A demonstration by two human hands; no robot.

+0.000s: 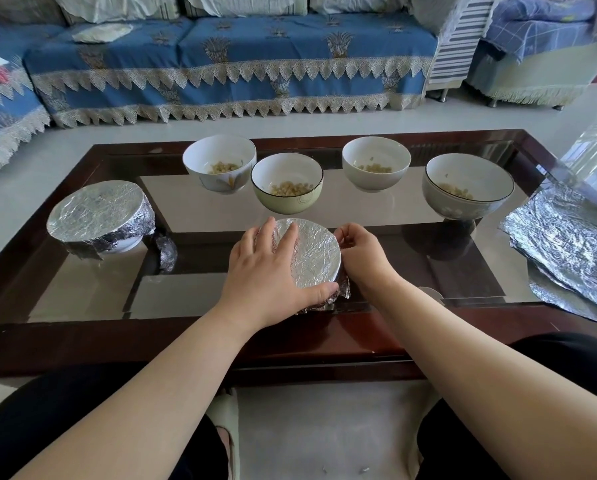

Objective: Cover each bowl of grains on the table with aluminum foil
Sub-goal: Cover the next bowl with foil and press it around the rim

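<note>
A foil-covered bowl stands near the table's front edge, between my hands. My left hand lies on its top and left side, fingers spread over the foil and thumb against the near rim. My right hand has its fingers curled against the foil at the bowl's right rim. Another foil-covered bowl sits at the left. Several uncovered bowls of grains stand in a row behind: a white one, a green one, a second white one and a dark-rimmed one.
A stack of foil sheets lies at the table's right end. A small crumpled foil scrap sits beside the left covered bowl. The glass-topped table has a dark wooden frame. A blue-covered sofa runs behind it.
</note>
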